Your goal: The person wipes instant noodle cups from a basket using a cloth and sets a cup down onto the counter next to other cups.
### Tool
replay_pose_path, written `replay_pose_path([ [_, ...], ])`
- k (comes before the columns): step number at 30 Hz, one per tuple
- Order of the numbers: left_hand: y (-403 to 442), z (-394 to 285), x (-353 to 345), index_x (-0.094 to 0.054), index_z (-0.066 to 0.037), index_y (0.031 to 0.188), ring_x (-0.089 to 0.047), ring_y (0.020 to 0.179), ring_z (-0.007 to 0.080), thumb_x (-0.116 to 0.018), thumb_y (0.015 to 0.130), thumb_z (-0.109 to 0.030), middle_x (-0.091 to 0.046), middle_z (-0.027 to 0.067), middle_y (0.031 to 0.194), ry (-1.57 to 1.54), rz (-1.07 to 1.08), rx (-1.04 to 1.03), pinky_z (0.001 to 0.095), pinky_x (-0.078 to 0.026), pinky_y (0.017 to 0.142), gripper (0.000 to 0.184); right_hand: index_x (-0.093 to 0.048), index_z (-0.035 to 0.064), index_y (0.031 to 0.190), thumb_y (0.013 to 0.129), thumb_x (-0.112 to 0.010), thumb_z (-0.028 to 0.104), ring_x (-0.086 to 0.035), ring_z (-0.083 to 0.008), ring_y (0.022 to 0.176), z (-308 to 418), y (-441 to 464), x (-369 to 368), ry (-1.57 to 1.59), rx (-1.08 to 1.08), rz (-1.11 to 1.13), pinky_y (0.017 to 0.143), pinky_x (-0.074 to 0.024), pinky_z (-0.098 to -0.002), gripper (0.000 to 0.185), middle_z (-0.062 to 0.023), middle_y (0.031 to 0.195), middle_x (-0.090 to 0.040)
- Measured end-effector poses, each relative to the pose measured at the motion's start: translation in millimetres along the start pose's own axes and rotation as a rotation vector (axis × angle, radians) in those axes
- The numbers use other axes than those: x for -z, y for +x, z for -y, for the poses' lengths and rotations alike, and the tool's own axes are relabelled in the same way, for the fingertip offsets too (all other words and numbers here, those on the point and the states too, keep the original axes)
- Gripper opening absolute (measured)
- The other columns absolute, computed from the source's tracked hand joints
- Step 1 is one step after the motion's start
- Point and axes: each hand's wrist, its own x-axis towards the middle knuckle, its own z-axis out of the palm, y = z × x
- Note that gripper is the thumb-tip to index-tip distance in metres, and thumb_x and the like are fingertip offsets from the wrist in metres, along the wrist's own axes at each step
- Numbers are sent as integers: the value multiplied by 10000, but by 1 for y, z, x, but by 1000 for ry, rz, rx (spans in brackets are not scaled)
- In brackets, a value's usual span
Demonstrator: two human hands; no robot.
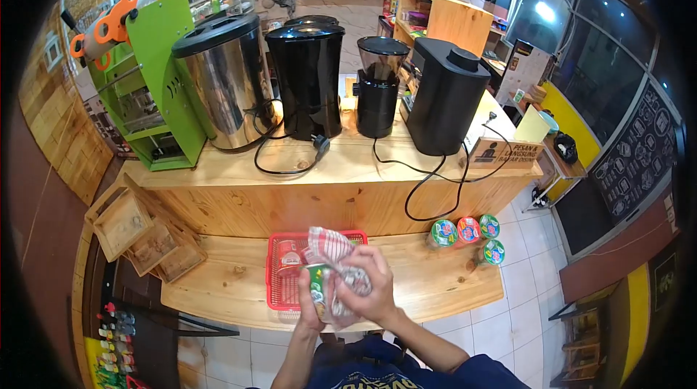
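Observation:
My left hand [309, 308] is closed around a green and white printed cup [317, 281], held tilted above the front of the wooden counter. In my right hand [374, 284] a red-and-white checked cloth [330, 242] is bunched up and pressed against the cup. Part of the cloth hangs down between both hands and hides much of the cup. Just behind them sits a red plastic basket [273, 279] with a red-labelled cup [289, 255] lying inside. To the right, several lidded cups stand grouped, among them a green-lidded cup [443, 232] and a red-lidded cup [469, 228].
On the upper counter stand a green cup-sealing machine [170, 77], a steel container [225, 84], a black container [308, 77], a coffee grinder [377, 99] and a black appliance [444, 95]. A power cord [435, 216] droops over the edge. Wooden crates [145, 233] lean at left.

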Motion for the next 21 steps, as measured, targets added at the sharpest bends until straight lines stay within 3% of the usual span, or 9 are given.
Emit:
replay_pose_path([
  [1, -4, 2, -16, -507, -48, 1437, -600, 1235, 239, -405, 985, -716, -602, 114, 1375, 25, 15, 6, 405, -482, 1071, 813, -690, 67, 1047, 739, -812, 165, -662, -328, 940, 2, 13, 4, 0, -2, -34, 818, -541, -412, 346, -155, 1075, -622],
  [4, -5, 12, -24, -493, -59, 1454, -571, 1274, 244, -398, 990, -710, -565, 116, 1425, -1, 92, -18, 413, -446, 1108, 805, -664, 22, 1051, 754, -793, 93, -648, -318, 971, -1, 24, 11, -46, -18, -21, 841, -533, -399, 332, -181, 1071, -604],
  [5, -3, 13, -20, -531, -59, 1403, -648, 1160, 211, -418, 1025, -646, -653, 99, 1284, -63, 40, -23, 381, -535, 992, 707, -669, 31, 1050, 756, -795, 100, -648, -320, 975, -1, 18, 10, -49, -6, -25, 847, -532, -405, 327, -180, 1074, -605],
  [8, 10, 7, 12, -537, -50, 1381, -673, 1104, 216, -406, 1026, -647, -672, 96, 1248, -142, 88, -52, 379, -560, 945, 707, -678, 42, 1048, 757, -802, 110, -650, -323, 984, 0, -18, 2, -10, 3, 71, 856, -534, -410, 324, -179, 1078, -609],
  [9, 4, -14, -15, -574, -57, 1314, -689, 1042, 208, -389, 1025, -659, -690, 81, 1175, -104, 41, -49, 371, -577, 892, 694, -686, 50, 1052, 750, -810, 122, -651, -329, 992, 3, -31, -1, -6, -20, 94, 869, -536, -418, 334, -176, 1077, -610],
  [12, 12, -15, 4, -585, -77, 1292, -687, 1031, 199, -378, 1022, -671, -689, 72, 1149, -22, -34, -80, 366, -576, 887, 685, -700, 58, 1047, 737, -820, 183, -640, -348, 1031, 4, -46, -8, 15, -51, 96, 866, -532, -426, 355, -161, 1105, -614],
  [13, 4, -21, -8, -552, -95, 1336, -683, 1042, 200, -408, 1024, -654, -680, 68, 1150, -52, 67, -40, 365, -577, 888, 656, -702, 65, 1048, 732, -820, 181, -645, -350, 1019, 2, -41, -5, 8, -57, 102, 869, -532, -438, 357, -161, 1100, -620],
  [17, -2, 12, -8, -526, -112, 1385, -640, 1149, 189, -476, 1027, -597, -641, 79, 1281, 0, -3, -56, 378, -538, 984, 604, -699, 69, 1042, 734, -816, 163, -659, -358, 948, 0, 6, 7, -25, -10, -25, 819, -542, -435, 342, -167, 1068, -626],
  [21, -4, 16, -22, -518, -105, 1389, -636, 1153, 199, -454, 1031, -609, -639, 77, 1265, -13, 24, -41, 382, -526, 1008, 622, -694, 68, 1044, 738, -812, 170, -659, -350, 954, -5, 19, 10, -52, -31, -61, 807, -543, -433, 344, -164, 1058, -618],
])
